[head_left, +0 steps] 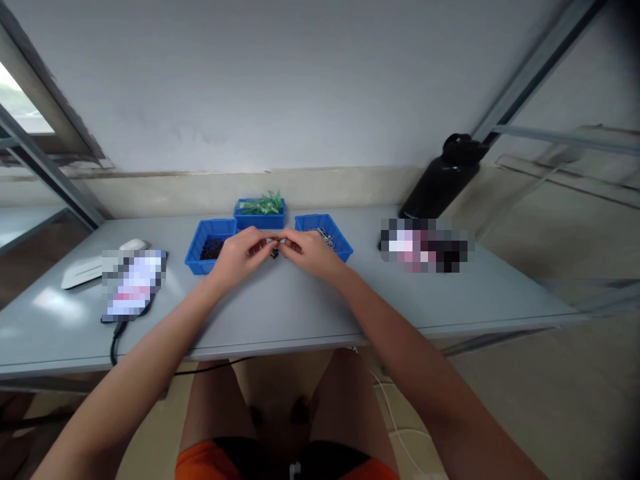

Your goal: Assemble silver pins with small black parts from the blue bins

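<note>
My left hand (244, 253) and my right hand (309, 251) meet over the middle of the grey table, fingertips pinched together. What they pinch between them is too small to name. Just under the fingertips shows a small dark piece (275, 253); whether it is held or lies on the table I cannot tell. Beside my left hand stands a blue bin (196, 248) with small dark parts inside. Behind my right hand, partly covered by it, is another blue bin (341, 243) holding small shiny metal parts. A third blue bin (260, 220) at the back contains green plastic-looking strips (267, 203).
On the left lie a phone (134, 287) with a black cable (115, 343), a flat white object (85, 272) and a white mouse-like object (133, 245). At right, a black bottle (440, 180) stands by a blurred-out item (425, 247). A wall (280, 100) closes off the back.
</note>
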`<state>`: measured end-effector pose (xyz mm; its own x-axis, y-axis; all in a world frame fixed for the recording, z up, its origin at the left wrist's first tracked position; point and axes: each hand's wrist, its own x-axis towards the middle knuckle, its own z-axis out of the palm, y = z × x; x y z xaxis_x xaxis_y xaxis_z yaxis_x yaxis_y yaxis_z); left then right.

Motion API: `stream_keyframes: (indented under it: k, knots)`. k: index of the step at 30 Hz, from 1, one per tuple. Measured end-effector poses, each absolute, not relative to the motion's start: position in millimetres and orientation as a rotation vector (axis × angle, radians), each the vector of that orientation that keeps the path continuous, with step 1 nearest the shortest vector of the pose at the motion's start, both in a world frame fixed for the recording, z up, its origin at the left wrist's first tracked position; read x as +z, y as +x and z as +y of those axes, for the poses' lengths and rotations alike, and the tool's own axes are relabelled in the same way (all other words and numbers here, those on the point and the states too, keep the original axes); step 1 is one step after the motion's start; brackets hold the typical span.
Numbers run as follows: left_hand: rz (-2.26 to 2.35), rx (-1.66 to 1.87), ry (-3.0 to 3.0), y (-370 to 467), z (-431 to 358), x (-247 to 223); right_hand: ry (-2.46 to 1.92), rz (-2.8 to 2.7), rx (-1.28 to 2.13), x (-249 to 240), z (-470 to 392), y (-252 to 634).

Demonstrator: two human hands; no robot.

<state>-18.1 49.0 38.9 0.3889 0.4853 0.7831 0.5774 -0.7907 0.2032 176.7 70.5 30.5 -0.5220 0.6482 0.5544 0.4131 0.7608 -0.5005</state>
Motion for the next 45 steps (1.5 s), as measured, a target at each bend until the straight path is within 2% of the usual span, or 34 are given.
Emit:
stream_keyframes:
  k: [22,37,45]
  knots:
    - [-1.053,-1.433,-2.457,-18.8,47.9,41.5,-0.814,-2.069,0.305,30.7,70.1,180.0]
    - [-1.179,-1.192,-2.761,-16.1,47.8,41.3,-0.820,-2.090,0.226,33.2,63.0,177.8]
    - [-1.218,-1.409,-2.580,-17.3,48.4,41.6,-0.825,-2.026,0.276,32.8,66.1,179.9]
